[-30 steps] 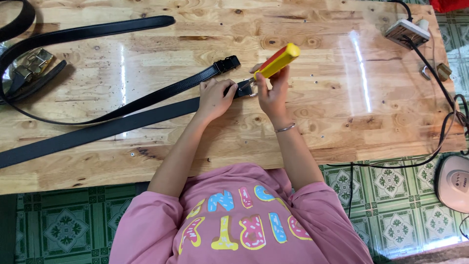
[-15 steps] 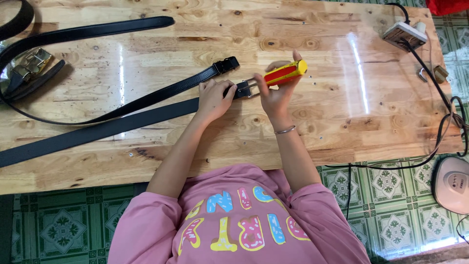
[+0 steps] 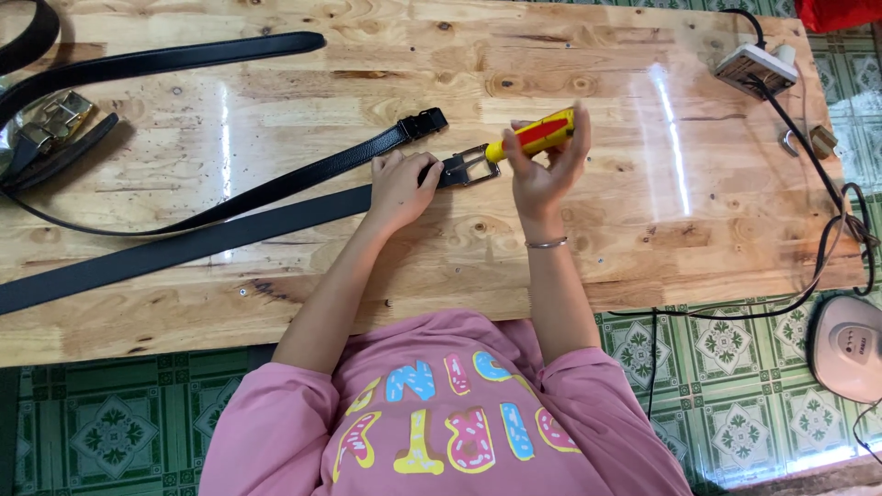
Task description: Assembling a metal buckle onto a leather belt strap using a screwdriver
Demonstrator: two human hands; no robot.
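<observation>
- The left hand (image 3: pixel 400 188) presses down on the end of a black belt (image 3: pixel 184 246), its grip closed on the strap right beside the metal buckle (image 3: pixel 470 168).
- That belt lies flat on the wooden bench (image 3: pixel 588 248) and runs from the middle of the scene away to the left edge, with the buckle at its right end.
- The right hand (image 3: pixel 542 170) is lifted just right of the buckle, its grip closed around the yellow-and-red handle of a screwdriver (image 3: pixel 535 136).
- The screwdriver lies nearly level, its tip end pointing left toward the buckle; whether the tip touches the metal cannot be told.
- A thin bracelet (image 3: pixel 546 243) sits on the right wrist.
- A second black belt (image 3: pixel 303 174) lies just beyond the first, its looped end (image 3: pixel 423 122) close above the left hand.
- A third black strap (image 3: pixel 165 61) runs along the far left of the bench.
- At the far left, a pile of brass-coloured buckles (image 3: pixel 50 119) rests near another dark strap.
- At the far right corner sits a white power strip (image 3: pixel 751 66), with a black cable (image 3: pixel 831 211) trailing down the right edge.
- On the green tiled floor (image 3: pixel 735 404) at near right stands a pale rounded appliance (image 3: pixel 850 344).
- The person wears a pink top (image 3: pixel 441 422) with coloured letters.
</observation>
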